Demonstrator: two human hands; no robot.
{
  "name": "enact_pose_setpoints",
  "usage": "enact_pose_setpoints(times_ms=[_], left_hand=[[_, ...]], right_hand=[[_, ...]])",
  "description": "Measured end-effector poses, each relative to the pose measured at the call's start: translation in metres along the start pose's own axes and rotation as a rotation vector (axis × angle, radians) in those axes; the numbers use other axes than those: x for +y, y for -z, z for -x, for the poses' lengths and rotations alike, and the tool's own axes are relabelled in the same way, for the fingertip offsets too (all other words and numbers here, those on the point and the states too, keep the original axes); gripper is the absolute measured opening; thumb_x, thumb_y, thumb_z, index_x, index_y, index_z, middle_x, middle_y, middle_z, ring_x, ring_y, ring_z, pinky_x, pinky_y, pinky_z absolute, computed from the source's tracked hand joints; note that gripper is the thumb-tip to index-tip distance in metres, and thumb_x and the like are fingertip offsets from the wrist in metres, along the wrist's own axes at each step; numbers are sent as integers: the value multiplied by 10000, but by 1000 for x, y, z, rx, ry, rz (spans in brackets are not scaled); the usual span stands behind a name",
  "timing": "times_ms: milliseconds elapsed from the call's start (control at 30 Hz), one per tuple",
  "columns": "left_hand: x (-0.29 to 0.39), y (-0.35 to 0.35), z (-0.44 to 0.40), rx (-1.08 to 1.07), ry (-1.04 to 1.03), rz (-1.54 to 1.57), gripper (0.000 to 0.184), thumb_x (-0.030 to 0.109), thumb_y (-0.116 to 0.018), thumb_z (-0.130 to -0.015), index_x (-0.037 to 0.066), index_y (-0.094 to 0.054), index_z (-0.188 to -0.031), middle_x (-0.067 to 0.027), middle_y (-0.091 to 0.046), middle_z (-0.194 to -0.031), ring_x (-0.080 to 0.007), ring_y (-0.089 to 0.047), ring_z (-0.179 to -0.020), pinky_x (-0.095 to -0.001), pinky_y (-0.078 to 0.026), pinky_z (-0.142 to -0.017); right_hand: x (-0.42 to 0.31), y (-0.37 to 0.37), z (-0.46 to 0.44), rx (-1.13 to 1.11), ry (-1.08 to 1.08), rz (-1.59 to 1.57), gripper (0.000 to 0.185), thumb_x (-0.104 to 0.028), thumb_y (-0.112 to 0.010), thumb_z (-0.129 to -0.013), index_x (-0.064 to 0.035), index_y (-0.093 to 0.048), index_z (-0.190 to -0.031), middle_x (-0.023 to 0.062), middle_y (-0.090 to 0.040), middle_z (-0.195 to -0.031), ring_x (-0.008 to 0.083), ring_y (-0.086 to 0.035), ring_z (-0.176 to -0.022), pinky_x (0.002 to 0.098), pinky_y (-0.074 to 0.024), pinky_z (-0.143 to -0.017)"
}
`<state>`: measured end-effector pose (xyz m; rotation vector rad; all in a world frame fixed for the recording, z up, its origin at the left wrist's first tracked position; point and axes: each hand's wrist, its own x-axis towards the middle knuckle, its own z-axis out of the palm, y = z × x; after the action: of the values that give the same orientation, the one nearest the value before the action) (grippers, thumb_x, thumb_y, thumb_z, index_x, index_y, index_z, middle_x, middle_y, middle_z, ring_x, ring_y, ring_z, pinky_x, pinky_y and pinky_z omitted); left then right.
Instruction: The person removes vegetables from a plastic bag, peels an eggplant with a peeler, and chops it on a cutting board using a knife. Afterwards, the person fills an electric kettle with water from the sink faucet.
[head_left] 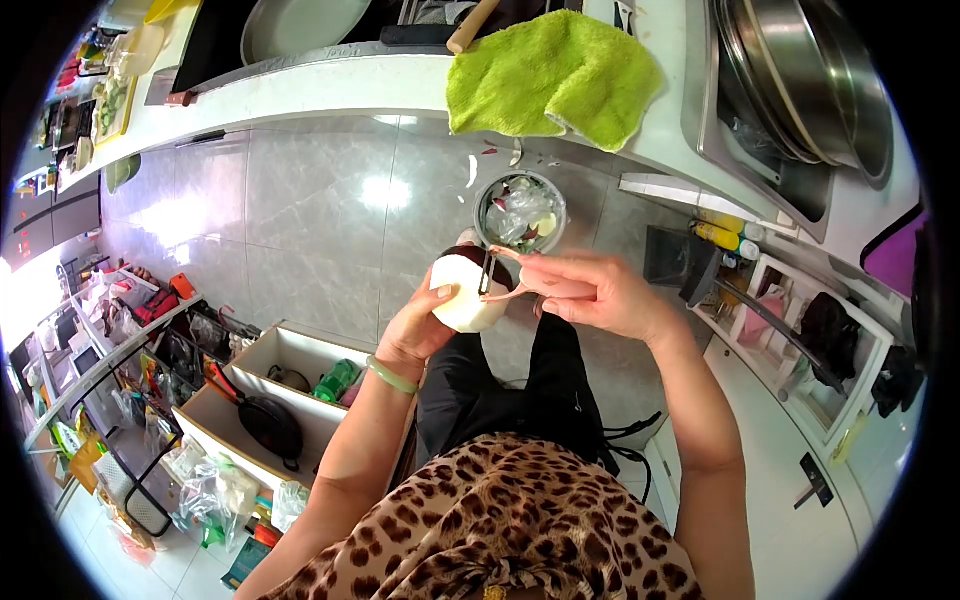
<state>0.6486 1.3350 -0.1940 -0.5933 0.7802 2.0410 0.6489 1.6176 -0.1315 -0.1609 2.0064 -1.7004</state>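
You've got a round grey scrap bin (480, 207) at 1 o'clock from that pale, dark-skinned, part-peeled vegetable (460, 292) your left hand (412, 325) grips, fluffy lime-green towel (550, 80) beyond; right hand (605, 297) pinches a coppery Y-shaped peeler (511, 294).

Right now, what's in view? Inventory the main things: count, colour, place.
Partly peeled produce: 1, white with dark peel, centre
Peeler: 1, copper-toned, at the produce
Bin: 1, grey, on the floor
Towel: 1, lime green, over the counter edge
Large pan: 1, pale, top left
Frying pan: 1, black, lower left
Metal basins: several, silver, upper right
Racked goods: uncountable, mixed colours, lower left
Bangle: 1, pale green, below the left hand
Patterned top: 1, brown-spotted, bottom
Left hand: 1, bare, holding the produce
Right hand: 1, bare, holding the peeler
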Motion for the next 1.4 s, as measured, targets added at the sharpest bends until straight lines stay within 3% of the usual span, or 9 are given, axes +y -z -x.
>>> enact_pose_setpoints(times_ms=[200, 500, 600, 700, 867, 1000, 1167, 1333, 1400], left_hand=[[4, 10, 2, 41, 59, -58, 652, 250, -681, -840, 46, -419, -1400, -118, -587, -1261, -255, -587, -1149, -404, -474, -999], [2, -18, 3, 29, 52, 144, 625, 449, -599, -864, 43, -505, -1330, -172, -630, -1206, -342, -654, -1039, -513, -577, -801], [-6, -21, 0, 57, 58, 229, 647, 481, -582, -866, 54, -495, -1344, -178, -609, -1246, -354, -642, -1074, -520, -586, -801], [-4, -21, -3, 41, 14, 371, 673, 512, -573, -863, 62, -487, -1357, -177, -592, -1277, -355, -636, -1098, -508, -599, -792], [4, -27, -16, -104, -7, 327, 769, 505, -584, -867, 15, -393, -1427, -324, -432, -1398, -475, -446, -1303, -510, -585, -850], [2, -6, -11, -29, -1, 105, 728, 401, -640, -847, 12, -404, -1415, -244, -495, -1368, -391, -520, -1249, -482, -546, -905], [8, -1, -3, 40, -5, -113, 647, 238, -676, -840, 19, -417, -1391, -128, -570, -1286, -255, -582, -1157, -388, -452, -1016], [8, -12, -1, 42, 21, -54, 658, 224, -672, -844, -2, -397, -1398, -129, -571, -1281, -255, -566, -1185, -383, -456, -1018], [8, -17, 1, 36, 26, -50, 686, 233, -678, -839, -6, -385, -1411, -133, -568, -1293, -257, -567, -1188, -377, -453, -1020]], right_hand=[[-12, 11, -5, -70, 66, 219, 501, -186, -723, -818, -212, -614, -1306, 55, -670, -948, 256, -652, -803, 340, -525, -713], [8, -4, 19, 148, 90, 122, 518, -90, -729, -799, -183, -613, -1295, 65, -669, -954, 258, -662, -831, 340, -531, -750], [26, -16, 27, 223, 122, -14, 531, -61, -730, -790, -156, -608, -1298, 77, -675, -989, 265, -667, -868, 330, -536, -776], [40, -18, 43, 128, -76, 87, 529, -26, -717, -797, -123, -603, -1305, 75, -687, -1039, 227, -675, -909, 306, -532, -813], [76, -21, 60, 192, -147, -291, 517, 41, -673, -826, -47, -580, -1328, 65, -668, -1156, 146, -629, -1000, 279, -505, -882], [49, 7, 53, 120, -102, -163, 533, 33, -681, -820, -56, -577, -1335, 70, -671, -1181, 137, -631, -1035, 280, -503, -890], [4, 24, 20, 43, 63, 92, 489, -127, -716, -809, -175, -630, -1287, 61, -700, -1045, 234, -675, -895, 321, -534, -774], [-19, 25, 2, -54, 166, 248, 495, -73, -723, -781, -140, -647, -1266, 78, -692, -994, 247, -668, -874, 322, -525, -771], [-20, 24, -2, -68, 162, 325, 470, -140, -687, -801, -180, -647, -1268, 43, -693, -959, 223, -658, -835, 329, -530, -729]])
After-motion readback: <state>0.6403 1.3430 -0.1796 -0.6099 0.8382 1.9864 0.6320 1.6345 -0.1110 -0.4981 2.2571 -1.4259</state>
